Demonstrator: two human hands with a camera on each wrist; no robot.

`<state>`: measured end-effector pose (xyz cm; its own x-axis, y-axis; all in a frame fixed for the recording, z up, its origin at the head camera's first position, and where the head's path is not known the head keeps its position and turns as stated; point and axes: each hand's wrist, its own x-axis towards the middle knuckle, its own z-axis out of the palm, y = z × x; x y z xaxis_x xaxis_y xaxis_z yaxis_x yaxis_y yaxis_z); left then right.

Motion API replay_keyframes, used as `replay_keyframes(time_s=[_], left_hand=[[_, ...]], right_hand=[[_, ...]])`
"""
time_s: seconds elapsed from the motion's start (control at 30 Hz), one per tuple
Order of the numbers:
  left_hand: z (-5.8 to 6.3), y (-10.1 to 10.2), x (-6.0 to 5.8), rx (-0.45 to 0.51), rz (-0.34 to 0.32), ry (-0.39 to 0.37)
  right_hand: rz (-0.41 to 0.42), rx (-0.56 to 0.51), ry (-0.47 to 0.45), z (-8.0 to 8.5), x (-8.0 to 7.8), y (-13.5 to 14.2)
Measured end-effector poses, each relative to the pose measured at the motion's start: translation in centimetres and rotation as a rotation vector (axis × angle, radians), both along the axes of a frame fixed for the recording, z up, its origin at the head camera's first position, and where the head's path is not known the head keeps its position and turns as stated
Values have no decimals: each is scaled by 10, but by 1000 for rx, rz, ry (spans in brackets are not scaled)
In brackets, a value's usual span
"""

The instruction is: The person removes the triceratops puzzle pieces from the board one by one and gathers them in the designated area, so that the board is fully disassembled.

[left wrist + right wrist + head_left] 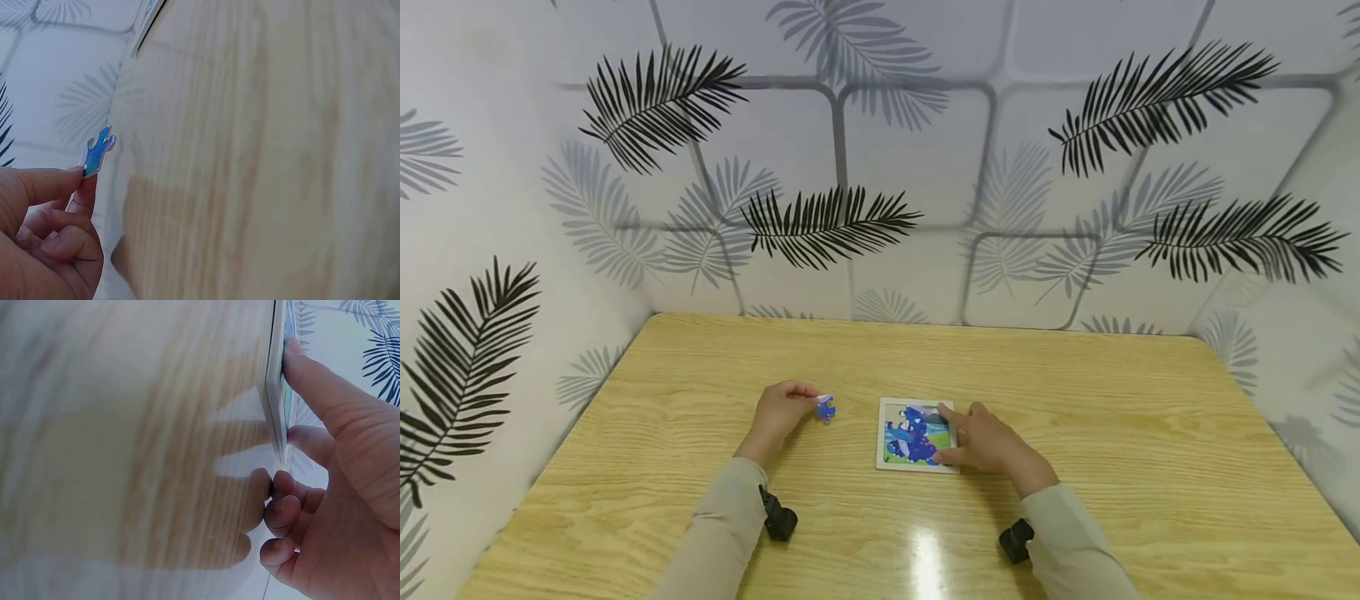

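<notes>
My left hand [781, 410] pinches a small blue jigsaw piece [826, 408] between thumb and forefinger, to the left of the puzzle board. In the left wrist view the jigsaw piece [98, 152] stands up from the fingertips, apart from the table. The white-framed puzzle board [880, 437] lies flat on the table, with several blue pieces in its middle and part of the backing bare. Thumb and forefinger of my right hand [992, 439] rest spread on its right side. In the right wrist view the other fingers [281, 515] are curled beside the board's edge [273, 394].
A wood-grain table [1112, 417] spreads around both hands. Behind it and at the sides stand pale walls [925, 167] with a leaf pattern. Each wrist wears a black camera [780, 521].
</notes>
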<state>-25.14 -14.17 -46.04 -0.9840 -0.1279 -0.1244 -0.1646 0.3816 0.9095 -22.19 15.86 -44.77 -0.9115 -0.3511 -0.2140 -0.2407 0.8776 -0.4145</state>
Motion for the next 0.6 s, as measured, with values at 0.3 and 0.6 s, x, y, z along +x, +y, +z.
replay_keyframes(time_s=[0.3, 0.6], left_hand=[[-2, -13, 1, -41, 17, 14], [-4, -16, 1, -40, 34, -20]], right_hand=[[10, -8, 6, 1, 1, 0], [6, 3, 6, 2, 2, -1]])
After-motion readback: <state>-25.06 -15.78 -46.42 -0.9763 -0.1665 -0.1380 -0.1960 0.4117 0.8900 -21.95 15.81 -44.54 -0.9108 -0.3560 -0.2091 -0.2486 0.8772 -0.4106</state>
